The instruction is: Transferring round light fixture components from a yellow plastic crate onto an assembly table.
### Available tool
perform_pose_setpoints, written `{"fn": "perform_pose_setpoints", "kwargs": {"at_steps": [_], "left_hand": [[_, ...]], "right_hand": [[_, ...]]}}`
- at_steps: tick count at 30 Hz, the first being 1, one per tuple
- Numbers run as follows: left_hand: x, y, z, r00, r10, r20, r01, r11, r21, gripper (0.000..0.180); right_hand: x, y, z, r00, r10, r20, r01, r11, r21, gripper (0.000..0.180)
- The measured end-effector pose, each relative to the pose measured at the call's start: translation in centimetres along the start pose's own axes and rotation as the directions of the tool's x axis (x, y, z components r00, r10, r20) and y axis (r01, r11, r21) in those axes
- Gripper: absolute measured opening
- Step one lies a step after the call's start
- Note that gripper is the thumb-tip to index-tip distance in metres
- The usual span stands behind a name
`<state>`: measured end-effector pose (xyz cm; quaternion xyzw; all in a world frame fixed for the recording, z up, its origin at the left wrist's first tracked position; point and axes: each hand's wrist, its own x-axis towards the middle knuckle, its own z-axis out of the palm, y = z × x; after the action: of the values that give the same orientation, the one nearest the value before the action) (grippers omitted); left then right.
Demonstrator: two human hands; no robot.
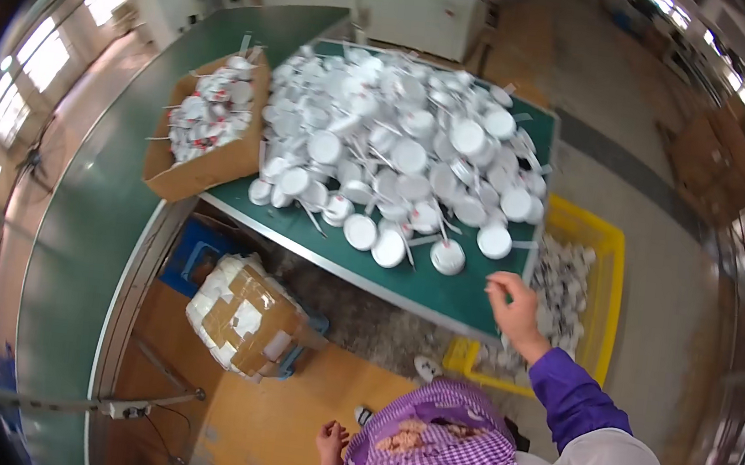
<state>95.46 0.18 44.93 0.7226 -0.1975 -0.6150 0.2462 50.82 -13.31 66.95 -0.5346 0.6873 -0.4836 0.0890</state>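
Observation:
A large heap of white round discs with thin strips or stems [409, 156] covers much of the green table [474, 307]. My right hand [515, 308] hovers over the table's near right corner, a little apart from the closest disc [448, 257]. Its fingers are curled in toward the thumb, and I see nothing between them. Low in front of the checked purple apron [434, 414] hangs my left hand [331, 444], away from the table. Its fingers are loosely bent and slightly apart, with nothing visible in them.
On the left stands an open cardboard box [204, 174] of similar white pieces with red bits. A yellow crate [605, 305] holding many small white pieces sits beside the table's right edge. Below the table, a taped bundle [253, 315] rests on a blue stool [288, 365].

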Motion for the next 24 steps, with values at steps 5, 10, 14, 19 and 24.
{"fn": "perform_pose_setpoints", "kwargs": {"at_steps": [5, 10, 14, 19, 24], "left_hand": [[3.4, 3.1, -2.1, 0.989, 0.007, 0.148, -0.032, 0.985, 0.168, 0.030], [4.8, 5.3, -1.2, 0.952, 0.013, 0.307, -0.152, 0.889, 0.431, 0.026], [2.4, 5.0, 4.8, 0.903, -0.028, 0.429, -0.235, 0.804, 0.547, 0.027], [-4.7, 4.8, 14.9, 0.834, -0.045, 0.550, -0.333, 0.754, 0.567, 0.034], [-8.5, 2.3, 27.5, 0.815, -0.042, 0.578, -0.373, 0.727, 0.577, 0.037]], "right_hand": [[-17.8, 11.7, -12.0, 0.739, 0.615, -0.275, -0.615, 0.782, 0.096, 0.013], [-34.4, 9.0, -18.5, 0.364, 0.818, -0.446, -0.802, 0.519, 0.296, 0.016], [-43.3, 6.9, -21.9, -0.004, 0.892, -0.451, -0.885, 0.207, 0.417, 0.019], [-46.6, 13.5, -24.2, -0.177, 0.926, -0.333, -0.766, 0.083, 0.638, 0.022], [-37.8, 25.5, -25.9, 0.007, 0.996, -0.087, -0.821, 0.055, 0.569, 0.036]]}}
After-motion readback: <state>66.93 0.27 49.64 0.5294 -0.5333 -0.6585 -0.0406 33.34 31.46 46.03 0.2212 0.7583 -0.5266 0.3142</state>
